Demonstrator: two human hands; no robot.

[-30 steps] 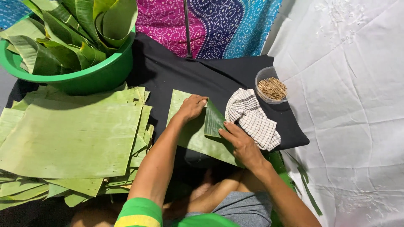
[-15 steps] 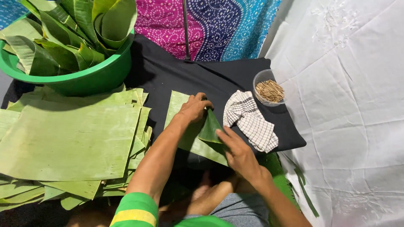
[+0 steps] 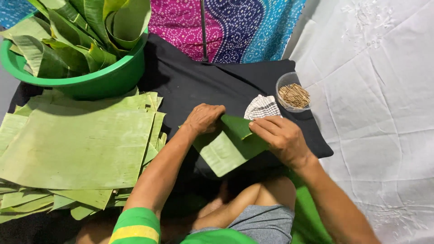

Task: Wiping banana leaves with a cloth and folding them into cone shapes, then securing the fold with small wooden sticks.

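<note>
Banana leaf piece point(image 3: 224, 151) lies on the black cloth point(image 3: 203, 83), just ahead of the person's knees; its upper right corner is folded over, darker side up. Left hand point(image 3: 204, 118) is curled, knuckles up, fingertips pressed on the fold's upper edge. Right hand point(image 3: 279, 135) lies flat on the folded flap, fingers extended and pinning it down. Checked rag point(image 3: 262, 106) is partly hidden behind the right hand, touching the leaf's far edge. Small clear bowl of sticks point(image 3: 294, 95) sits just beyond, near the cloth's right edge. Stack of cut leaves point(image 3: 77, 147) borders the left side. Green basin point(image 3: 90, 81) with rolled leaves stands behind it. Bare cloth remains open above the hands.
</note>
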